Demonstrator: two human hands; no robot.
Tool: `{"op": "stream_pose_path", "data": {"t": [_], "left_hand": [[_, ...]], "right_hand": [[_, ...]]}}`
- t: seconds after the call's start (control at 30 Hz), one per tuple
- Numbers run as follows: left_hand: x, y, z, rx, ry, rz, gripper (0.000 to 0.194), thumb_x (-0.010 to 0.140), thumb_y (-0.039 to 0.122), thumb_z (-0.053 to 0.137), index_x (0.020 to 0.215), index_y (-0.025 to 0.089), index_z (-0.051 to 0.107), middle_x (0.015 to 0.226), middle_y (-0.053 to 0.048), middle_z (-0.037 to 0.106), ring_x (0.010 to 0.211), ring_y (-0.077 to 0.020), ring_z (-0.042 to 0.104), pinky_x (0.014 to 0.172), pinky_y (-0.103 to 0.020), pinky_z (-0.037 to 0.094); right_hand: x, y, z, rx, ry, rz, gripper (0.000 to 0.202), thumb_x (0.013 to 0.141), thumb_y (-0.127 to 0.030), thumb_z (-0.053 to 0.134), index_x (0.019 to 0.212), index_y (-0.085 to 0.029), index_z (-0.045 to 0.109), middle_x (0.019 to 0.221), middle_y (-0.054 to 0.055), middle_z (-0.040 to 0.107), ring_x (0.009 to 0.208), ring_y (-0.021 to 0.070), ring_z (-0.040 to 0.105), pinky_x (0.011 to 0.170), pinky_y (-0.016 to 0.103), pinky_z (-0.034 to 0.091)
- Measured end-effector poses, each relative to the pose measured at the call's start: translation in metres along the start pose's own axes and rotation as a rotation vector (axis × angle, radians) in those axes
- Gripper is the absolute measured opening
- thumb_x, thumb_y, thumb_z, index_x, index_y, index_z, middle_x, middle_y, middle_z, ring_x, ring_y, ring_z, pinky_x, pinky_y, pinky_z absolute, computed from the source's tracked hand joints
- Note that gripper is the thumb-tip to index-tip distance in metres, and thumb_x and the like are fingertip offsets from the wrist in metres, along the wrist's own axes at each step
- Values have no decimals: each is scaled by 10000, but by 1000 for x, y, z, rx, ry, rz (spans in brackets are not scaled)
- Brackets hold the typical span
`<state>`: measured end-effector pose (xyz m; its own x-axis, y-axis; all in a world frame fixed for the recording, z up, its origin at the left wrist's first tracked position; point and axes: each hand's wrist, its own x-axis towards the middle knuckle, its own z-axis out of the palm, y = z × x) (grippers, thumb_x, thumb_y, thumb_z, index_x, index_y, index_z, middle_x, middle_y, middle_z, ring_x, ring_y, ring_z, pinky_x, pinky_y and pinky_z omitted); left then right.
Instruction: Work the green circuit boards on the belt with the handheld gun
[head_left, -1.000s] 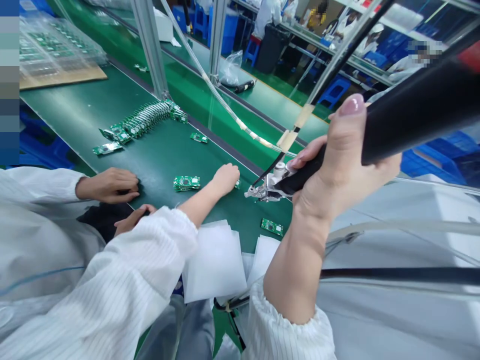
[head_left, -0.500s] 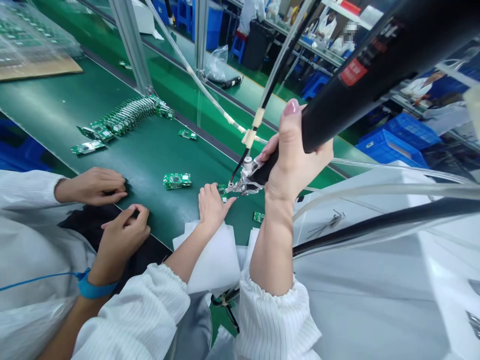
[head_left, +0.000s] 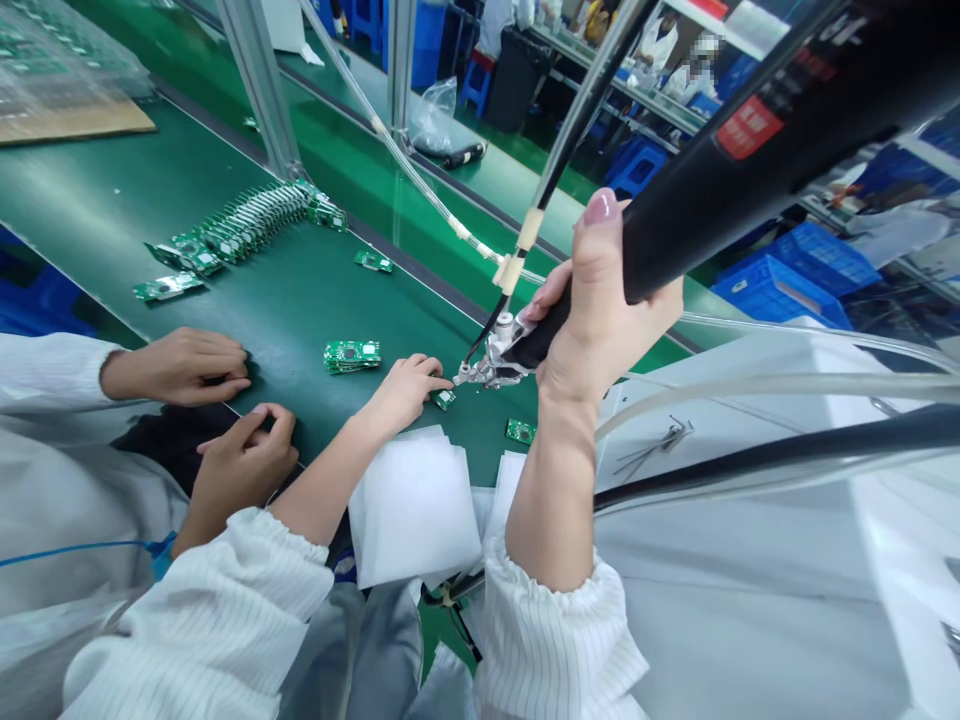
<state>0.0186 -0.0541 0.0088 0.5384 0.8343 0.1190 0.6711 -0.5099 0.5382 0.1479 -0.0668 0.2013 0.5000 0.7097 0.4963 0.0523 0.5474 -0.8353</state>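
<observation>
My right hand (head_left: 600, 300) is wrapped round a thick black dispensing gun (head_left: 697, 200) with a red label and a metal nozzle head at its lower end. A thin black hose and clear tubing join that head. The nozzle tip sits just above a small green circuit board (head_left: 444, 399) on the bench. My left hand (head_left: 405, 393) grips this board by its left end, fingertips close to the nozzle; the fingers cover part of the board. Another circuit board (head_left: 520, 431) lies to the right, and a short stack of circuit boards (head_left: 352, 355) stands to the left.
A long leaning row of circuit boards (head_left: 251, 225) and a single board (head_left: 373, 261) lie farther back on the green bench (head_left: 300, 300). A co-worker's hands (head_left: 247, 465) rest at the left edge. White sheets (head_left: 416, 505) hang at the front; a metal post (head_left: 259, 90) stands behind.
My left hand has shifted left, uncovering more of the board, which now lies slightly nearer me. My right hand and the dispensing gun have moved a little to the right.
</observation>
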Motion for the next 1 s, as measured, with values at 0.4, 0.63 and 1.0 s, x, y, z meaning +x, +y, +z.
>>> {"op": "stream_pose_path", "data": {"t": [0.4, 0.63, 1.0], "left_hand": [[-32, 16, 21, -105, 271, -241, 199, 767, 246, 781, 961, 221, 748, 1009, -64, 662, 999, -270, 558, 900, -416, 482], [-31, 12, 26, -188, 334, -250, 212, 700, 204, 816, 899, 232, 748, 972, -49, 658, 1014, -267, 569, 933, -426, 498], [-30, 11, 28, -240, 352, -246, 215, 689, 188, 813, 890, 232, 752, 964, -49, 676, 1031, -274, 569, 946, -443, 496]], "right_hand": [[-19, 23, 12, -33, -213, 111, 331, 832, -589, 657, 839, -283, 531, 523, -81, 497, 422, 139, 478, 424, 298, 410], [-25, 28, 16, 6, -239, 158, 305, 801, -550, 697, 805, -277, 563, 468, -95, 487, 361, 125, 450, 381, 293, 412], [-26, 30, 19, 72, -279, 116, 290, 821, -506, 709, 751, -264, 564, 470, -94, 494, 355, 114, 446, 375, 280, 425]]}}
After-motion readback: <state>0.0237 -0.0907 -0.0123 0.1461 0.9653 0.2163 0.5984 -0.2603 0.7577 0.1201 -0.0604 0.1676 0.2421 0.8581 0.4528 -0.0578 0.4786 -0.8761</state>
